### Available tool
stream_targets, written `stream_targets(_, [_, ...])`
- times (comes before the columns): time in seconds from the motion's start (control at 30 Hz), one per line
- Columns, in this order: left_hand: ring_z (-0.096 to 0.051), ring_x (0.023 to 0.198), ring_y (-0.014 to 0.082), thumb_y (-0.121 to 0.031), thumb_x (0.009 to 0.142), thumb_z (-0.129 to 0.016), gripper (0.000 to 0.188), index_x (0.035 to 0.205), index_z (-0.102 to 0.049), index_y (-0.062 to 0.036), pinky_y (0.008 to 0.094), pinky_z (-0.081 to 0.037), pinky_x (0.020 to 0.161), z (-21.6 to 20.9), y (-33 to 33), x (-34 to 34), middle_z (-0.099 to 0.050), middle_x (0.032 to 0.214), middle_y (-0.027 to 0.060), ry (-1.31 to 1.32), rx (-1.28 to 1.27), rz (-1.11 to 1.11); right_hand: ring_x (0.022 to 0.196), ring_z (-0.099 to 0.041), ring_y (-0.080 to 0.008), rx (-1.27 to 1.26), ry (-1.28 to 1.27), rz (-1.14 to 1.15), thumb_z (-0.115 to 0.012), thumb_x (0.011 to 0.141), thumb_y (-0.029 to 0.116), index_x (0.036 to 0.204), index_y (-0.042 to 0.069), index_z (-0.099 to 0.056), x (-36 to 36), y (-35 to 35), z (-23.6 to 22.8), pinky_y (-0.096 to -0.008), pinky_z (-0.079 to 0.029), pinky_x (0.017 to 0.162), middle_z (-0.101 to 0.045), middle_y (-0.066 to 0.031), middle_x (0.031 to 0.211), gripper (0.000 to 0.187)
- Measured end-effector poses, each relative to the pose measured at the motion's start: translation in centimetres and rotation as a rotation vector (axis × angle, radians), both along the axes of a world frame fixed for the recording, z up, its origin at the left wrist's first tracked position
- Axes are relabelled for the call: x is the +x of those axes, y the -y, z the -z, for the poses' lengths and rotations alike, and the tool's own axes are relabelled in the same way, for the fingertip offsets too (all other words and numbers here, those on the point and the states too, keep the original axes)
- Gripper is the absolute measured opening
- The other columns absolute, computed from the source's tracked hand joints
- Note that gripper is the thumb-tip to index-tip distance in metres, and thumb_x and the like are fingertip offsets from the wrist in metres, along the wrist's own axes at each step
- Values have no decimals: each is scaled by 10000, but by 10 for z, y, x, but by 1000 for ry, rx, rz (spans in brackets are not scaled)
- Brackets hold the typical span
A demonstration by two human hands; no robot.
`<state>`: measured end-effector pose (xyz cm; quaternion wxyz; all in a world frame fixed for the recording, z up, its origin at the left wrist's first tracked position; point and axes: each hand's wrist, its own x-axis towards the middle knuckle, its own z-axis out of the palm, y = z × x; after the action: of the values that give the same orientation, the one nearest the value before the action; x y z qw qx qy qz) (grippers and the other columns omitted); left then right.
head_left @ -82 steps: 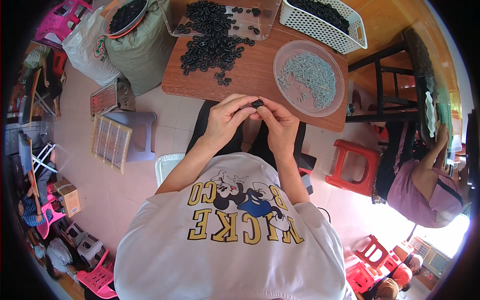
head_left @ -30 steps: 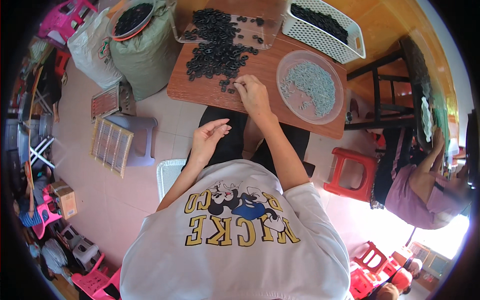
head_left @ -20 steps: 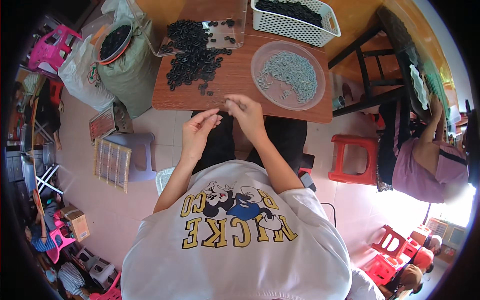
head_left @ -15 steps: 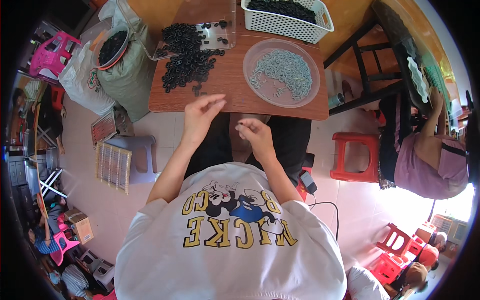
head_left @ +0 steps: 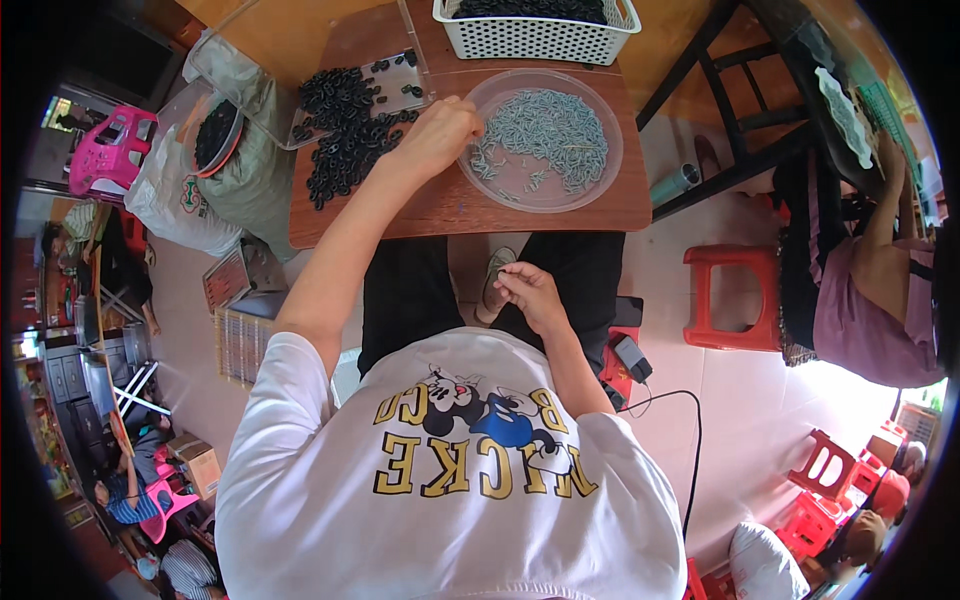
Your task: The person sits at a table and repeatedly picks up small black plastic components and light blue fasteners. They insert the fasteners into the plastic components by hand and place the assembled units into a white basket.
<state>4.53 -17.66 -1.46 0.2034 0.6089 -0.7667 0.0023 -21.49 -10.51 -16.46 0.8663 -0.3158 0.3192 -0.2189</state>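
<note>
My left hand (head_left: pixel 440 135) is stretched over the wooden table (head_left: pixel 440 213), its fingers bent together beside the left rim of a round clear tub (head_left: pixel 545 200). Whatever its fingertips hold, if anything, is hidden. Small silvery screws (head_left: pixel 560 130) lie in that tub. To the left of the hand is a spread of small black oval parts (head_left: pixel 345 160), some on the table and some in a clear tray (head_left: pixel 425 75). My right hand (head_left: pixel 532 295) is pinched closed above my lap, below the table edge; what is between its fingertips is too small to make out.
A white perforated basket (head_left: pixel 540 45) of black parts stands at the table's far edge. Sacks and a bowl of black parts (head_left: pixel 215 135) are at the left. On the right are a red stool (head_left: pixel 735 300), a dark-framed table and a person in purple. A cable (head_left: pixel 693 440) lies on the floor.
My left hand has moved forward from the table's near edge to beside the tub. My right hand stays pinched, slightly lower and to the right. The view has shifted a little.
</note>
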Motion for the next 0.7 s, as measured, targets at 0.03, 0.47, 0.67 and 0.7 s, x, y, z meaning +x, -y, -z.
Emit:
stream_targets(0.03, [-581, 868, 294, -12, 678, -674, 110, 786, -656, -6, 372, -462, 783, 0, 3, 2, -621, 818, 110, 32, 31, 19, 644, -571, -88, 18, 18, -1, -639, 844, 98, 952, 11, -611, 2, 1, 2, -198, -452, 577, -639, -65, 797, 141])
stream_targets(0.47, [-581, 871, 250, -52, 677, -686, 68, 740, -662, -38, 353, -417, 785, 11, 15, 4, -636, 797, 73, 161, 166, 56, 668, -583, -89, 58, -23, -26, -641, 852, 128, 962, 6, -622, 6, 9, 4, -202, -475, 629, -646, -65, 821, 166])
stream_targets(0.67, [-575, 879, 240, -81, 716, -664, 54, 764, -665, -54, 355, -388, 808, 5, 15, 2, -637, 811, 67, 195, 230, 68, 686, -589, -90, -15, -32, -65, -635, 849, 96, 975, -6, -620, 7, 8, 10, -200, -476, 642, -646, -62, 825, 163])
stream_targets(0.7, [-576, 873, 246, -82, 719, -660, 60, 773, -660, -55, 355, -394, 801, 7, 16, 3, -638, 818, 69, 208, 222, 74, 690, -591, -91, -53, -26, -71, -634, 847, 87, 978, -9, -620, 6, 7, 8, -200, -476, 643, -645, -62, 824, 163])
